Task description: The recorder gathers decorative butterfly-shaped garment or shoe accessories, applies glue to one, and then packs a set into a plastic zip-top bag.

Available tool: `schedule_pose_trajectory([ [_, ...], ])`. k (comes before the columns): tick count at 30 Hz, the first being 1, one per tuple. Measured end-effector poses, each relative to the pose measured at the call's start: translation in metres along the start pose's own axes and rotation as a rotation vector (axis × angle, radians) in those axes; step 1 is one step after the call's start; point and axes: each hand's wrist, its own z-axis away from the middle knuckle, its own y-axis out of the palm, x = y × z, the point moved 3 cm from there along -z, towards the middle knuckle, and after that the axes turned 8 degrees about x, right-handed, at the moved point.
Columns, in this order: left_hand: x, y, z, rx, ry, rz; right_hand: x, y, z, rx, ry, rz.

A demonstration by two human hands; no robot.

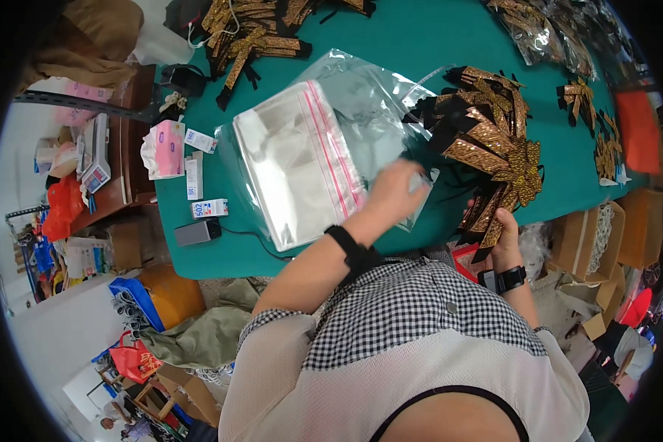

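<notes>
My left hand (399,190) is closed at the right edge of the stack of clear bags (283,162). A small crumpled piece of clear plastic bag (421,200) shows at its fingers, which are partly smeared by motion. My right hand (502,232) grips the lower tails of a gold glitter bow (521,173) with black ribbon edges. This bow rests against a pile of similar bows (486,92) beyond it. The stacked bags have pink stripes along one side and lie on a larger clear plastic sheet (350,88).
More gold and black bows (247,48) lie at the far left, with bagged ones (541,37) at the far right. On the green table's (405,22) left edge stand a pink tissue box (163,149), small white boxes (210,208) and a grey block (197,233) with a cable.
</notes>
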Motion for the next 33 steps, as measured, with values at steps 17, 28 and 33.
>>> schedule_pose_trajectory([
  [17,0.036,-0.072,-0.024,-0.265,0.065,-0.574,0.031,-0.012,0.015,0.042,-0.276,-0.136],
  [28,0.059,-0.101,-0.145,-0.052,-0.499,-0.782,0.027,-0.026,0.032,0.026,-0.365,-0.188],
  [33,0.095,-0.143,-0.170,0.107,-0.541,-0.962,0.028,-0.031,0.038,-0.017,-0.385,-0.200],
])
